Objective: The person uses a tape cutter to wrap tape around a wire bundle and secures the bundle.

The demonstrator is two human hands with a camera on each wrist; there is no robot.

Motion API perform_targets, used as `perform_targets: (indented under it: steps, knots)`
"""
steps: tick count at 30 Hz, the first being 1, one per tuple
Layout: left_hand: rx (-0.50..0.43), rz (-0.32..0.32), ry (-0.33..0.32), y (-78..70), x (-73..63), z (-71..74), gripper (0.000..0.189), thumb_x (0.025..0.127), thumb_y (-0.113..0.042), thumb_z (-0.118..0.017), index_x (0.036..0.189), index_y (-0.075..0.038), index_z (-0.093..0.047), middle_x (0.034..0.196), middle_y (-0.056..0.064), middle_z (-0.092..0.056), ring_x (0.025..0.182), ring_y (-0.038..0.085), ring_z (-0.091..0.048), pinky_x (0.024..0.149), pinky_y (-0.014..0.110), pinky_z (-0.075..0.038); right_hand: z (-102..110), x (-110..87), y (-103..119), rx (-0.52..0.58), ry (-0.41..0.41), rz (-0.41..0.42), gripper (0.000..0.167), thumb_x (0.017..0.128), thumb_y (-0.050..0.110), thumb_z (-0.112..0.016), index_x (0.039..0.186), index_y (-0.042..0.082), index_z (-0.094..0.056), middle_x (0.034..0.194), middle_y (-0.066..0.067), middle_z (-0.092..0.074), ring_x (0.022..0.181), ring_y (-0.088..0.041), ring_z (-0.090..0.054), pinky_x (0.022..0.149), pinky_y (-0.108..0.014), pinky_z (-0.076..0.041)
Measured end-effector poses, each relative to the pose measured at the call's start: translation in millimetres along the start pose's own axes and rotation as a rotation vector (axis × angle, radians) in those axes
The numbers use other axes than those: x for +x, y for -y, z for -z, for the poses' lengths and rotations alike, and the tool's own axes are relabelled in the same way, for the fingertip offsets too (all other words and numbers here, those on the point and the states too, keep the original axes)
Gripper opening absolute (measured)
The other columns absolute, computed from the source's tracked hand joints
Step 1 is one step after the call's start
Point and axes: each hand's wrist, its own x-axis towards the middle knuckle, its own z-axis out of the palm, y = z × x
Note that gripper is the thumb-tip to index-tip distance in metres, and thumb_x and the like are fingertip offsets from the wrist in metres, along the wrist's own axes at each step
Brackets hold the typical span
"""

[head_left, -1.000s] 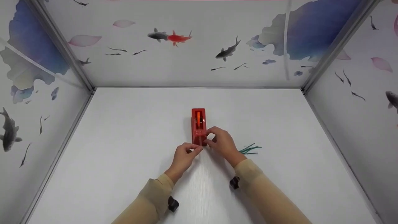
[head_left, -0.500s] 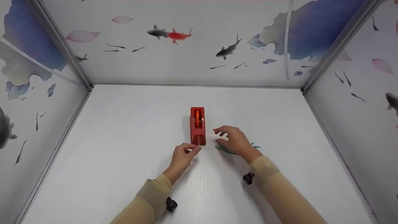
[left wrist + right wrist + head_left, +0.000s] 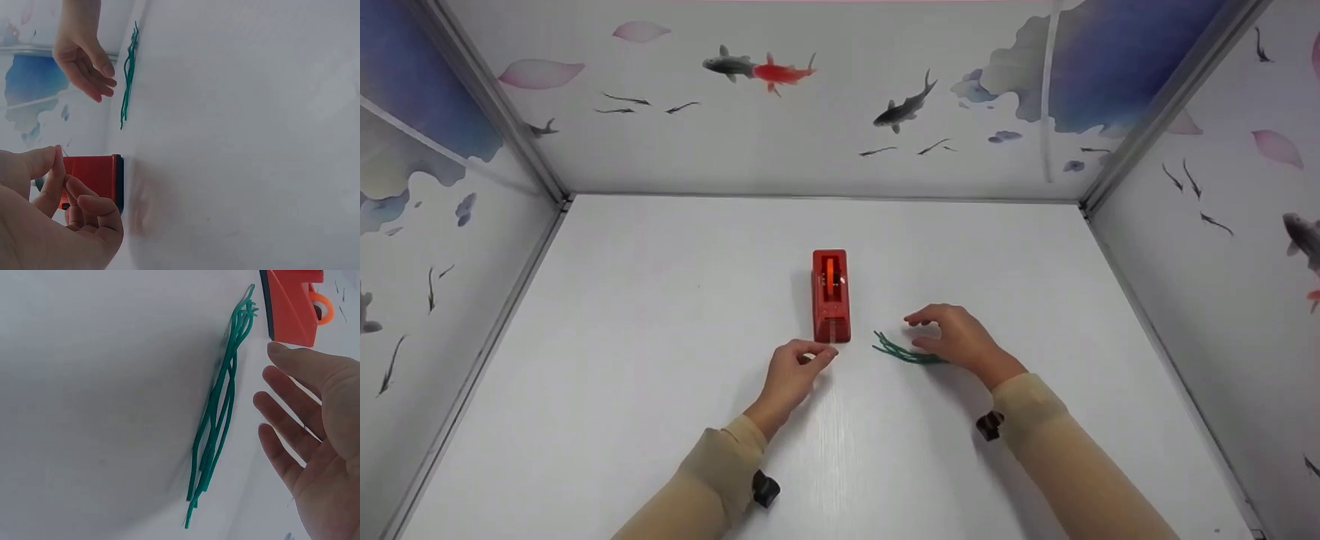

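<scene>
A red tape dispenser [image 3: 820, 309] with an orange reel stands mid-table. A clear strip of tape [image 3: 833, 330] runs down its front end to my left hand [image 3: 787, 375], whose thumb and index finger pinch the strip's end. The left wrist view shows those fingertips [image 3: 58, 151] pressed together beside the red body. To the right, a bundle of green wire ties [image 3: 896, 352] lies on the table. My right hand [image 3: 960, 337] is above the bundle, fingers loosely bent and holding nothing; in the right wrist view its thumb and fingers are spread apart beside the strands.
The white table [image 3: 660, 300] is bounded by printed panels with fish and petals at the back [image 3: 780, 150] and both sides. Metal strips run along the corners. Small black cameras [image 3: 766, 489] sit at both wrists below the tan sleeves.
My right hand has left the dispenser's front end and moved right, over the green wire ties. My left hand keeps pinching the tape in nearly the same place.
</scene>
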Motion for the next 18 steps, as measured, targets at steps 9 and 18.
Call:
perform_targets:
  steps: [9, 18]
  knots:
    - [-0.007, -0.014, -0.007, -0.7, 1.3, 5.8, 0.021, 0.099, -0.029, -0.071, 0.112, -0.014, -0.076, 0.114, 0.004, -0.066, 0.103, 0.021, -0.053, 0.079, 0.028, -0.049, 10, -5.1, -13, 0.063, 0.062, -0.101, 0.032, 0.09, 0.016, -0.081, 0.121, 0.017, -0.076, 0.123, -0.005, -0.072, 0.122, -0.028, -0.061, 0.108, -0.051, -0.049]
    - [-0.01, -0.004, -0.008, 2.2, -1.6, 4.4, 0.02, 0.099, -0.028, -0.071, 0.111, -0.013, -0.075, 0.113, 0.005, -0.066, 0.101, 0.02, -0.053, 0.077, 0.027, -0.049, 10, -12.8, -23, -0.051, 0.087, -0.001, 0.02, 0.081, 0.015, -0.088, 0.099, 0.02, -0.082, 0.102, 0.005, -0.075, 0.104, -0.022, -0.063, 0.107, -0.053, -0.031]
